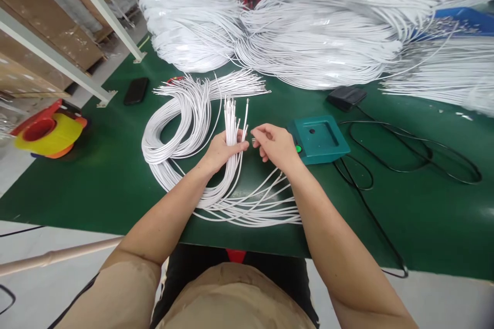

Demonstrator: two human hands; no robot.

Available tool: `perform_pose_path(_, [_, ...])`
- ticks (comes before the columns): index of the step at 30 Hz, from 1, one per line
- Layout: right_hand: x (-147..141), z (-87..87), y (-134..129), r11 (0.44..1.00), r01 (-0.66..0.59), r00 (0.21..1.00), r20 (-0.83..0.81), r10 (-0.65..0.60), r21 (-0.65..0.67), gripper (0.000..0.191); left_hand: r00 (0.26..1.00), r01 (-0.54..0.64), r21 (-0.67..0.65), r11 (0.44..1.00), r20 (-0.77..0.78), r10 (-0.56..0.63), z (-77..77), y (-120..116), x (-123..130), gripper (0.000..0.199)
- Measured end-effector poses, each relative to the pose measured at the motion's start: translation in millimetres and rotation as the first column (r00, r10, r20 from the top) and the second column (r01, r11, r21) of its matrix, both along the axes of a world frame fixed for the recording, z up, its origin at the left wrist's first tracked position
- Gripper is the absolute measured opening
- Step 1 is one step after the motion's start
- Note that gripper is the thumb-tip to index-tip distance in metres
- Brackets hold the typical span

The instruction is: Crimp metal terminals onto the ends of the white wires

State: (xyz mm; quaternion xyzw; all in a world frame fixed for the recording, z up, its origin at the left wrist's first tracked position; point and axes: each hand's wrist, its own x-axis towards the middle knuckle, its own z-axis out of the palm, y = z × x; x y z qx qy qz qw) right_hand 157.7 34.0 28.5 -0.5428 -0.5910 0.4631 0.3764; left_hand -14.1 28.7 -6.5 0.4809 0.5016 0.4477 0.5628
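Note:
My left hand (227,149) is wrapped round an upright bunch of white cables (232,164), whose tipped ends stick up above the fingers. Just to the right, my right hand (273,144) has its thumb and fingers pinched together; small tips show by the fingers, too small to name. The lower part of the bunch curves left into a coil of white cables (156,149) lying on the green table (116,185). Loose cable lengths (254,211) spread right, passing under my right forearm. A teal device (322,138) with a green button stands beside my right hand.
Large bundles of white cables (328,35) lie along the back. A black box (346,97) with black cords sits at right, near a blue tray (469,20). At left are a phone-like black object (136,91), tape rolls (52,136) and a metal frame post (100,4).

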Motion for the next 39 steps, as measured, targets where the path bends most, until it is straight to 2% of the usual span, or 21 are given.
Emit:
perform_pose_path(4, [-6.2,-8.5,2.4,1.000,0.017,0.984,-0.178,-0.017,-0.001,0.019,0.985,0.040,0.062,0.997,-0.169,-0.029,-0.6,-1.7,2.9,0.040])
perform_pose_path(6, [-7.8,-11.0,1.7,0.999,0.041,0.969,-0.244,-0.035,0.022,0.016,0.983,0.054,0.075,0.996,-0.179,-0.040,-1.4,-2.0,4.1,0.038])
perform_pose_path(9, [-8.9,-11.8,0.4,0.999,0.054,0.947,-0.318,-0.051,0.000,0.015,0.996,0.024,0.088,0.996,-0.091,-0.016,-2.0,-2.5,6.6,0.036])
perform_pose_path(11, [-9.9,-11.1,-0.2,0.997,0.024,0.915,-0.399,-0.050,-0.069,0.014,1.000,0.004,0.081,0.997,-0.007,-0.004,-1.3,-2.9,8.7,0.038])
perform_pose_path(16, [-10.8,-9.0,0.0,0.949,-0.126,0.760,-0.643,-0.096,-0.290,0.021,0.989,0.013,0.047,0.999,0.145,-0.019,3.3,-4.4,12.7,0.041])
perform_pose_path(18, [-9.3,-7.9,1.2,0.937,-0.134,0.755,-0.646,-0.114,-0.322,0.026,0.988,0.034,0.051,0.998,0.149,-0.041,4.8,-5.2,13.0,0.039])
perform_pose_path(21, [-7.5,-5.9,2.8,0.931,-0.127,0.791,-0.602,-0.112,-0.341,0.030,0.989,0.080,0.070,0.994,0.116,-0.088,5.6,-6.0,12.9,0.035])
perform_pose_path(23, [-8.0,-4.8,2.9,0.936,-0.105,0.822,-0.559,-0.108,-0.336,0.040,0.988,0.114,0.100,0.988,0.093,-0.123,4.9,-6.1,12.8,0.033])
perform_pose_path(26, [-9.6,-4.7,2.3,0.948,-0.087,0.855,-0.511,-0.086,-0.306,0.044,0.986,0.141,0.131,0.981,0.072,-0.151,2.5,-5.5,12.4,0.031])
perform_pose_path(30, [-8.4,-8.3,2.9,0.937,-0.153,0.819,-0.570,-0.057,-0.313,0.044,0.992,0.118,0.131,0.984,0.023,-0.122,-0.1,-4.8,11.0,0.032])
perform_pose_path(34, [-5.2,-11.1,4.3,0.925,-0.198,0.771,-0.634,-0.057,-0.324,0.044,0.995,0.078,0.125,0.989,0.046,-0.084,1.4,-5.0,11.0,0.033])
perform_pose_path(39, [-5.9,-9.3,3.6,0.933,-0.150,0.767,-0.634,-0.098,-0.326,0.046,0.997,0.068,0.138,0.988,0.025,-0.072,1.6,-4.2,10.9,0.036])
